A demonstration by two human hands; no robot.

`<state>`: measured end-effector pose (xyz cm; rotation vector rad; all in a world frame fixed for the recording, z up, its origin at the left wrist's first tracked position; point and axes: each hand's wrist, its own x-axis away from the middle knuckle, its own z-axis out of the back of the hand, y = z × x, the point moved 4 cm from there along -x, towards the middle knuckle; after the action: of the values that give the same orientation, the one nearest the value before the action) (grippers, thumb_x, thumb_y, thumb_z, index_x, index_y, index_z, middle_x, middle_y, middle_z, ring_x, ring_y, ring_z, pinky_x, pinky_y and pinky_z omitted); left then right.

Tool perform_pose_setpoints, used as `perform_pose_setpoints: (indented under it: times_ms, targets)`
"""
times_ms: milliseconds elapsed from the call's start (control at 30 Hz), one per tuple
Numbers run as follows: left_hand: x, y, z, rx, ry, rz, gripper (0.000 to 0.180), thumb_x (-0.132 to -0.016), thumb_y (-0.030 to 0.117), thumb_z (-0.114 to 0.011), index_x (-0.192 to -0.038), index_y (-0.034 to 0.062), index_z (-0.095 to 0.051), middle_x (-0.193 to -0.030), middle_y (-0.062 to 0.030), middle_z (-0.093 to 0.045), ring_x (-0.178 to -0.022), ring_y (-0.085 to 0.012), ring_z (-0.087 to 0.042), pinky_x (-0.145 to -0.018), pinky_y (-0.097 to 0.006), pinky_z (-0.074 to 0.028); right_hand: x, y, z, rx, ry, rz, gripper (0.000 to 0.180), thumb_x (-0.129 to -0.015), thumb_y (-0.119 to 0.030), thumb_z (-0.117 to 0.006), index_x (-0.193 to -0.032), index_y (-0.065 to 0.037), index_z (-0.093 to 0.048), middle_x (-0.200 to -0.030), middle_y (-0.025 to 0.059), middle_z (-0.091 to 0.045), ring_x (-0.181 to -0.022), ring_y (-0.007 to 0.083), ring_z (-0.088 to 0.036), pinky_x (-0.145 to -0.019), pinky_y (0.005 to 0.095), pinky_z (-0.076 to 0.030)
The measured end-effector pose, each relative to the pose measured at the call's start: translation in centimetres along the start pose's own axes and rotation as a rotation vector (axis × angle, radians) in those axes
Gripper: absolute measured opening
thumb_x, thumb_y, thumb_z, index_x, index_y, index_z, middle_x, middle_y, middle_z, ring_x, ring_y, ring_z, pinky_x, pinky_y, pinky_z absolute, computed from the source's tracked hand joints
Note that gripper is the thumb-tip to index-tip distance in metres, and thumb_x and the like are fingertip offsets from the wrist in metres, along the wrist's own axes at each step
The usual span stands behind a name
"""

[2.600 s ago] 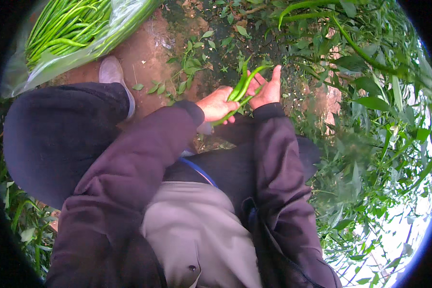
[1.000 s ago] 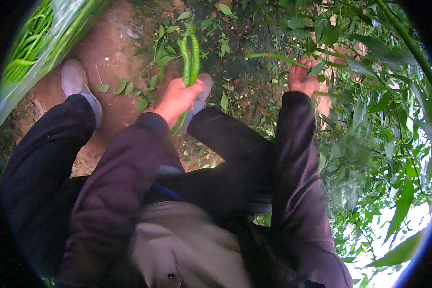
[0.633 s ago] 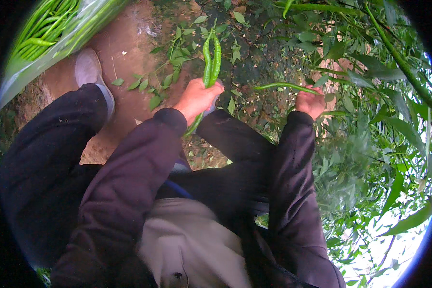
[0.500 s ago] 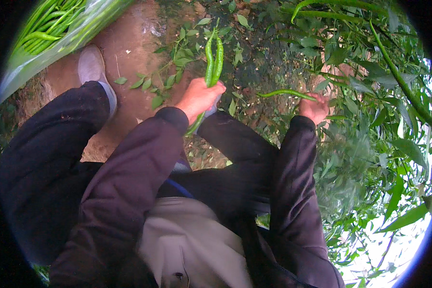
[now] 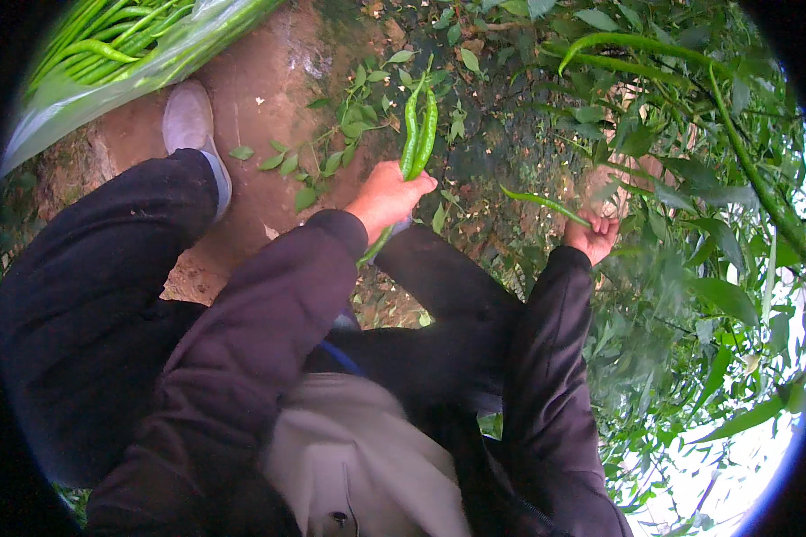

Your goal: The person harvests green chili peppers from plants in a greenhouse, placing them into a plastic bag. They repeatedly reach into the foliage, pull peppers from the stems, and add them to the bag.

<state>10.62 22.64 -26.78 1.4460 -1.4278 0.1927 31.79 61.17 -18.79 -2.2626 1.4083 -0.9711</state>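
Observation:
My left hand (image 5: 390, 199) is closed round a pair of long green chili peppers (image 5: 426, 134). Their upper parts stick out past the thumb, and a green lower end shows below the fist by the wrist. Off to the right, my right hand (image 5: 592, 236) grips another green chili pepper (image 5: 546, 203) by one end, its curved tip pointing left. That hand is beside the leafy pepper plants (image 5: 654, 295). More long peppers (image 5: 750, 166) hang among the leaves at the upper right.
A clear plastic bag (image 5: 121, 94) full of green peppers (image 5: 107, 49) stands at the upper left, close to my shoe (image 5: 188, 116). Low green sprigs (image 5: 331, 161) grow from the brown soil (image 5: 260, 98) ahead. Dense foliage lines the right side.
The pepper in my right hand has tilted, and the hand sits slightly lower. My left hand keeps its peppers. The whole view has shifted a little, moving most things right and down.

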Motion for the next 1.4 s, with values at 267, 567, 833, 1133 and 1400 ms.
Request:
perform_pose_setpoints:
  times_ms: [267,567,833,1133,1400]
  targets:
    - [-0.3,-0.3,-0.2,0.032,-0.007,0.003,0.017,-0.091,0.021,-0.071,-0.091,0.0045,-0.068,-0.066,-0.0002,-0.056,-0.054,-0.0117,-0.051,-0.05,-0.033,-0.041,0.5,0.0,0.8,0.252,0.293,0.199,0.031,-0.096,-0.042,-0.069,-0.081,-0.018,-0.056,-0.057,-0.0075,-0.034,-0.047,0.0101,-0.03,-0.045,0.0256,-0.031]
    - [-0.6,0.0,-0.7,-0.255,-0.01,-0.234,0.025,-0.098,0.026,-0.066,-0.104,0.0013,-0.067,-0.077,0.0011,-0.058,-0.075,-0.0126,-0.056,-0.071,-0.035,-0.047,4.5,12.7,-4.0,0.696,0.194,-0.348,0.034,-0.101,-0.043,-0.063,-0.115,-0.013,-0.064,-0.064,-0.009,-0.038,-0.049,0.0063,-0.031,-0.046,0.0242,-0.03]
    - [-0.2,1.4,-1.1,-0.172,-0.056,-0.303,0.03,-0.093,0.022,-0.07,-0.114,0.0003,-0.067,-0.094,-0.0175,-0.072,-0.087,-0.0264,-0.069,-0.083,-0.041,-0.052,5.2,22.7,-7.8,0.729,-0.027,-0.563,0.038,-0.103,-0.045,-0.058,-0.106,-0.007,-0.064,-0.078,0.0009,-0.057,-0.066,0.0163,-0.055,-0.061,0.0327,-0.05]
    - [-1.1,1.6,2.5,-0.083,0.037,-0.131,0.017,-0.097,0.018,-0.068,-0.103,0.0043,-0.059,-0.073,0.0013,-0.058,-0.056,-0.0081,-0.051,-0.051,-0.028,-0.042,-12.1,8.0,-6.3,0.652,-0.252,0.141,0.05,-0.105,-0.032,-0.048,-0.148,-0.006,-0.044,-0.152,0.0132,-0.05,-0.131,0.0257,-0.054,-0.113,0.0407,-0.04]
    - [-1.6,1.7,2.8,-0.073,0.083,-0.111,0.019,-0.098,0.019,-0.068,-0.107,0.004,-0.059,-0.075,0.0007,-0.058,-0.059,-0.0079,-0.051,-0.051,-0.027,-0.042,-12.6,6.1,-7.5,1.362,-0.24,0.652,0.035,-0.104,-0.026,-0.052,-0.131,-0.005,-0.059,-0.116,0.0092,-0.064,-0.098,0.0238,-0.059,-0.086,0.0386,-0.047]
